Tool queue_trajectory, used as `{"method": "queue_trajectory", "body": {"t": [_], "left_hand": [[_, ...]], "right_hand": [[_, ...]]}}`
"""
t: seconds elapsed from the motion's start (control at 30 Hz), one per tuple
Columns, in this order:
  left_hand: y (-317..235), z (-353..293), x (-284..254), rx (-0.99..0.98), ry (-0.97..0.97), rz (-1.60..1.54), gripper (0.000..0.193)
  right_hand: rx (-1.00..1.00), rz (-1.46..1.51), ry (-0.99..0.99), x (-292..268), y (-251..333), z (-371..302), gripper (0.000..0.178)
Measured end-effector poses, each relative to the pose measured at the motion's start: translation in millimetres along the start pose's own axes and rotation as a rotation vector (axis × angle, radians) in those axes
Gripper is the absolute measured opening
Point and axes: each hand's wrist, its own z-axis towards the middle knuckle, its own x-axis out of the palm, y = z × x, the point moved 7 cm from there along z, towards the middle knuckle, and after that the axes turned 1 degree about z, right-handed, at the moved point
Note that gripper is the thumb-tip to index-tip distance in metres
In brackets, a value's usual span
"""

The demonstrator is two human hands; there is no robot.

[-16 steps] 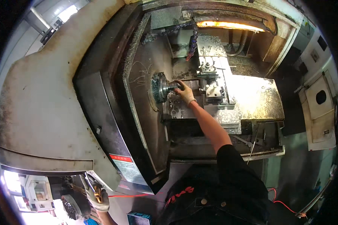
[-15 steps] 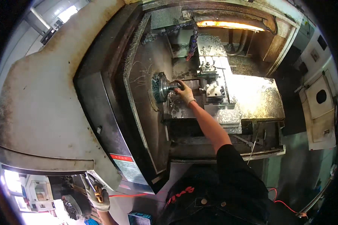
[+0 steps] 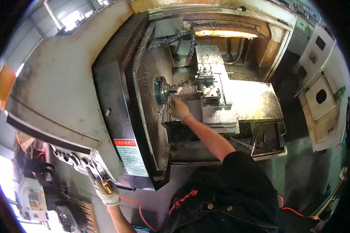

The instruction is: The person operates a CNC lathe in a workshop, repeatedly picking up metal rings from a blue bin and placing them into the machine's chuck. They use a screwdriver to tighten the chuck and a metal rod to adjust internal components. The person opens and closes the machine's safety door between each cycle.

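The metal part (image 3: 173,89) sits in the round clamp (image 3: 160,91), just above the right hand (image 3: 179,110), whose grip cannot be told. The left hand (image 3: 107,194) grips an orange-handled tool (image 3: 107,187) near knobs (image 3: 74,159); bumping one might spin the clamp, catching right-hand fingers.

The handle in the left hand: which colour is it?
The handle is orange with dark parts; head view shows it best.

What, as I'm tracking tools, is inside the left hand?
An orange-handled tool shows in the gloved left hand; the part that hand covers can't be seen, so its kind is unclear.
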Motion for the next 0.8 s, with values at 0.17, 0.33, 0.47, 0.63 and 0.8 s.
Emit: {"method": "queue_trajectory", "body": {"t": [0.17,0.33,0.47,0.63,0.8], "left_hand": [[-6,3,-5,-0.081,-0.053,0.091,0.03],[34,-15,4,-0.236,0.056,-0.095,0.056],[-23,27,-21,-0.218,0.119,0.095,0.048],[-22,37,-31,-0.508,0.325,0.011,0.048],[-21,-16,-17,-0.33,0.045,-0.229,0.039]], "right_hand": [[-0.16,-0.141,0.762,55,85,-179,0.042],[-0.279,0.242,0.89,61,137,-305,0.053],[-0.38,0.155,0.696,90,138,-331,0.053],[0.009,-0.035,1.078,102,158,-321,0.062],[-0.039,0.004,0.888,112,140,-333,0.054]]}}
